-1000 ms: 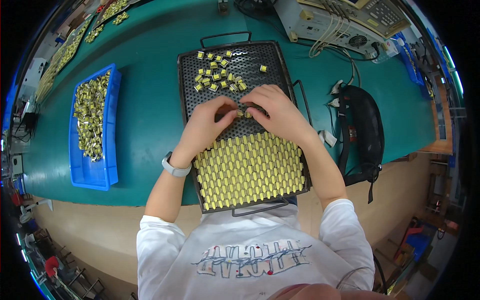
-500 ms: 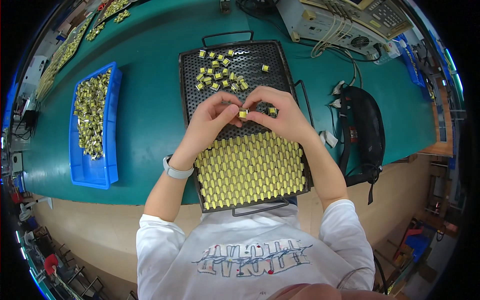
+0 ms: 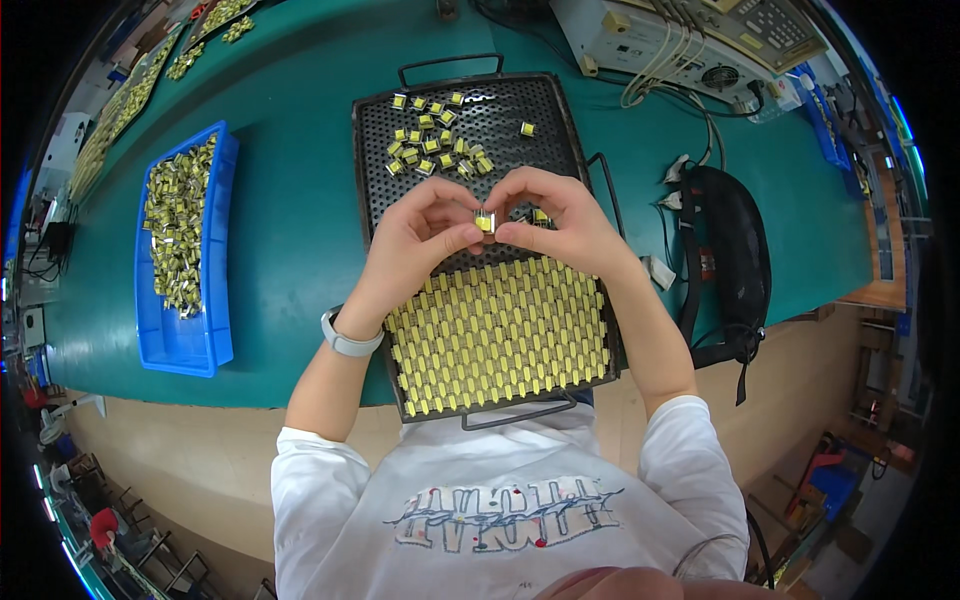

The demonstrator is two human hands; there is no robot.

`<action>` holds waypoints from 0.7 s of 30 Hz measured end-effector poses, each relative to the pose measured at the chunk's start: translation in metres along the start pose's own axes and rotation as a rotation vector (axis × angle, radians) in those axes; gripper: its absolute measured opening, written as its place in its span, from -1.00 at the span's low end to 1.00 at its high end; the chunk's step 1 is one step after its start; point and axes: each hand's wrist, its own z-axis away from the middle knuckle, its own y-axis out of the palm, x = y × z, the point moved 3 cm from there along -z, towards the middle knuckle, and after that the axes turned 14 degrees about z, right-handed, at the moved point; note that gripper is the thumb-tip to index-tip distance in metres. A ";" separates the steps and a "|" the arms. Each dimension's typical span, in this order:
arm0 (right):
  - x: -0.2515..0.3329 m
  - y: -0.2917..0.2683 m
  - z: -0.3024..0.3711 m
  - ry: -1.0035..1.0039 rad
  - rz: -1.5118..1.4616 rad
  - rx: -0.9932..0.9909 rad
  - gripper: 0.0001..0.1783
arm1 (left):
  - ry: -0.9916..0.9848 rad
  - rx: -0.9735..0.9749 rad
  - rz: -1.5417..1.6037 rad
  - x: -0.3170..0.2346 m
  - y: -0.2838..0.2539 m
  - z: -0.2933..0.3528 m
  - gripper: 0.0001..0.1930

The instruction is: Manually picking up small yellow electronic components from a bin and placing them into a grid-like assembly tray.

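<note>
Between my two hands, over the middle of the black perforated tray (image 3: 375, 190), a small yellow-taped transformer (image 3: 485, 222) is held up. The thumb and fingertips of my left hand (image 3: 425, 225) pinch it from the left. My right hand (image 3: 560, 225) grips its other side between thumb and index finger. Another transformer (image 3: 541, 217) lies on the tray, partly hidden behind the right fingers. Loose transformers (image 3: 430, 145) are scattered over the tray's far half. Closely packed rows of yellow-topped transformers (image 3: 500, 340) cover the near half, below my wrists.
To the left stands a blue bin (image 3: 185, 350) heaped with more transformers. A black bag (image 3: 735, 260) lies on the green table (image 3: 290, 200) at the right. Behind it are cables and a grey bench instrument (image 3: 660, 60). The tray's wire handle (image 3: 610, 200) sticks out rightward.
My left thumb and fingers have drawn in closer to the held transformer, which looks slightly turned. The view has shifted a little; the loose pieces look otherwise unchanged.
</note>
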 end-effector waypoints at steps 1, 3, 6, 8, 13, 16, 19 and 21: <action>0.000 0.000 0.000 -0.003 0.013 0.014 -0.69 | 0.005 0.007 -0.001 0.000 0.000 0.000 -0.73; 0.000 0.000 0.000 -0.009 0.013 0.024 -0.69 | -0.007 0.009 -0.015 0.000 0.000 0.001 -0.73; 0.002 -0.001 0.001 -0.016 0.021 0.042 -0.70 | -0.030 0.014 -0.040 0.000 0.000 0.002 -0.73; 0.003 -0.001 0.001 -0.016 0.030 0.051 -0.71 | -0.043 0.019 -0.051 0.000 0.000 0.002 -0.74; 0.002 -0.002 0.001 -0.027 0.041 0.051 -0.72 | -0.037 0.026 -0.066 0.000 -0.001 0.001 -0.74; 0.002 -0.002 0.001 -0.028 0.064 0.052 -0.73 | -0.043 0.037 -0.055 0.001 -0.001 0.000 -0.74; 0.004 -0.002 0.002 -0.042 0.075 0.059 -0.73 | -0.040 0.041 -0.052 -0.001 0.000 0.002 -0.75; 0.002 -0.001 0.001 -0.035 0.062 0.059 -0.73 | -0.049 0.035 -0.056 0.001 -0.001 0.001 -0.74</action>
